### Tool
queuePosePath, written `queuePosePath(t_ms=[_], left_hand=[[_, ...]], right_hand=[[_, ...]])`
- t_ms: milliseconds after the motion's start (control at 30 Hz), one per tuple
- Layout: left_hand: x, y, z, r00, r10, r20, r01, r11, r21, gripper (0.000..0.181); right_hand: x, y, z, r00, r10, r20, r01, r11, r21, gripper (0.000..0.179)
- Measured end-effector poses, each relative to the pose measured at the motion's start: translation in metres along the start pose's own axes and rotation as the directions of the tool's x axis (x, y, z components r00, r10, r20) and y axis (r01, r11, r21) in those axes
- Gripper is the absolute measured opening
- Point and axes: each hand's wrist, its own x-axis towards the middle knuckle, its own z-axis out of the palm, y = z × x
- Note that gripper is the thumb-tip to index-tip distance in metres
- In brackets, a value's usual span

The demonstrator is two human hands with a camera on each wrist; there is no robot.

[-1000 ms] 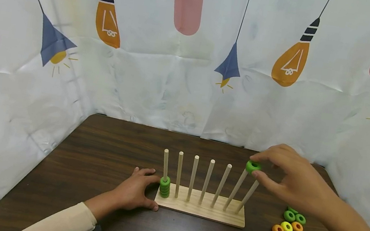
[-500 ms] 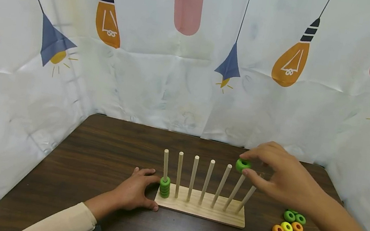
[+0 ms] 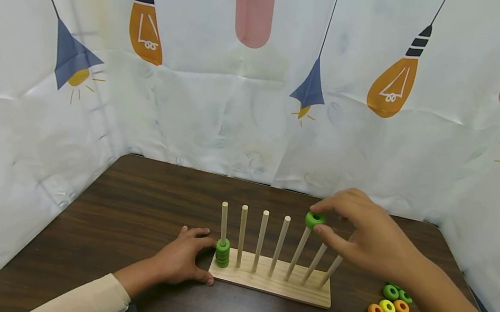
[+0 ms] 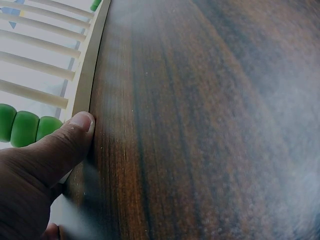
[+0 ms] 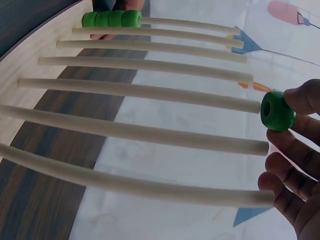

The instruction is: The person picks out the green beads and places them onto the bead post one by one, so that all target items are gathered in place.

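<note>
Creased white backdrop [image 3: 188, 120], 2 printed orange bulbs [image 3: 147, 32], dark wood-grain table [image 3: 110, 227]

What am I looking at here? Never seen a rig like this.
No robot: these are a person's bare hands, filmed from three places. The head view looks forward and down at the table; each wrist view looks at that hand's work.

On the table stands a wooden board with seven upright pegs. The leftmost carries a green stack of beads. Off to the right lie loose beads in green, yellow, orange, blue and red.

The left hand grips the board's left end, thumb at the front edge. The right hand pinches one green bead close to the tip of the fifth peg from the left.
</note>
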Motion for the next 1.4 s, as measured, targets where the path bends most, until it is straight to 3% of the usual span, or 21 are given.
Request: queuePosePath(t_ms=[533, 733, 1400], left_hand=[[0.001, -0.001, -0.001, 1.000, 0.008, 0.005, -0.008, 1.000, -0.004, 0.072], [0.001, -0.001, 0.000, 1.000, 0.010, 0.002, -0.010, 1.000, 0.002, 0.073], [0.001, -0.003, 0.001, 1.000, 0.006, 0.003, -0.006, 1.000, 0.003, 0.073]], right_hand=[[0.013, -0.007, 0.015, 1.000, 0.016, 0.007, -0.017, 0.998, 0.060, 0.029], [0.019, -0.009, 0.019, 1.000, -0.011, 0.008, 0.010, 0.996, 0.092, 0.028], [0.038, -0.015, 0.032, 1.000, -0.013, 0.027, 0.010, 0.993, 0.117, 0.024]])
